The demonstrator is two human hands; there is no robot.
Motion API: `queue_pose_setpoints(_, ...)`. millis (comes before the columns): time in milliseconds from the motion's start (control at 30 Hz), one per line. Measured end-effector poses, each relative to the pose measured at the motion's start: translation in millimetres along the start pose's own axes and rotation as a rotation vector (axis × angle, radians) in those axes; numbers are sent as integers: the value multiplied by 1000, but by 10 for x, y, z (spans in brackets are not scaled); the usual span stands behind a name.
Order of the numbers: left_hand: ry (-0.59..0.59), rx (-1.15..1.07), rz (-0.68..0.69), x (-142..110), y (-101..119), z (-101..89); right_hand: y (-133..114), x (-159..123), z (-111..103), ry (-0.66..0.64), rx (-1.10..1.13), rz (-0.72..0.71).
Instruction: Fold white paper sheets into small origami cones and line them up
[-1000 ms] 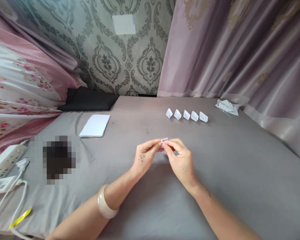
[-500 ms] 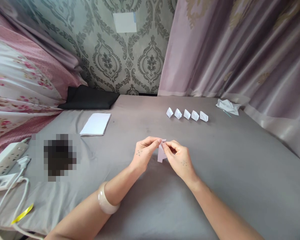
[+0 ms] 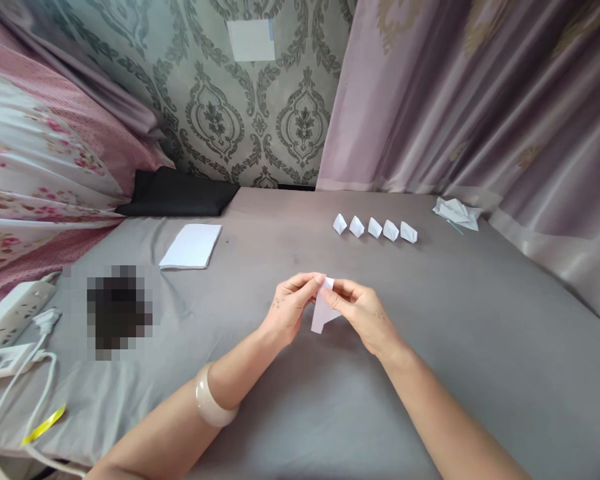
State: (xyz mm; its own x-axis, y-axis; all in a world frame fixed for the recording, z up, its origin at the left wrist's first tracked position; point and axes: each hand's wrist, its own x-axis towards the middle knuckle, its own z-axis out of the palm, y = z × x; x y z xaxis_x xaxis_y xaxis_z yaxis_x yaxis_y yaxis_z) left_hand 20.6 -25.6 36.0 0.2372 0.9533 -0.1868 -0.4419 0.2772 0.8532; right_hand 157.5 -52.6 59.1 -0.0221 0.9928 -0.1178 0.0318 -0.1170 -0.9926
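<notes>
Between both hands is a partly folded piece of white paper (image 3: 321, 315), held above the grey cloth. My left hand (image 3: 291, 305) pinches its upper left edge between thumb and fingers. From the other side, my right hand (image 3: 363, 312) grips it, the thumb lying across the front face. A narrow strip of the paper hangs down below the fingers, with a slanted flap to its right. Part of the sheet is hidden behind the right thumb and fingers. Farther back stand several small folded white paper pieces (image 3: 375, 228) in a row.
A stack of white paper (image 3: 192, 247) lies at the left on the grey cloth (image 3: 260, 233). Behind it is a folded black cloth (image 3: 180, 193). Crumpled white paper (image 3: 457, 213) sits at the back right. A power strip (image 3: 17, 313) with cables and a yellow strip (image 3: 45, 425) are at the left.
The right thumb has shifted over the front of the paper, and more of the sheet shows between the hands. Its lower strip hangs a little lower and tilts slightly left.
</notes>
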Motion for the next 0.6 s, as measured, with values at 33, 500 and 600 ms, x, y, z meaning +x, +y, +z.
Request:
queue_pose_setpoints(33, -5, 3, -2, -5, -4, 6, 10, -2, 17, -5, 6, 0)
queue_pose_setpoints(500, -8, 72, -5, -1, -27, -5, 77, 21, 1, 190, -10, -31)
queue_pose_setpoints(600, -8, 67, -11, -10, -19, 9, 92, 26, 7, 213, -17, -25)
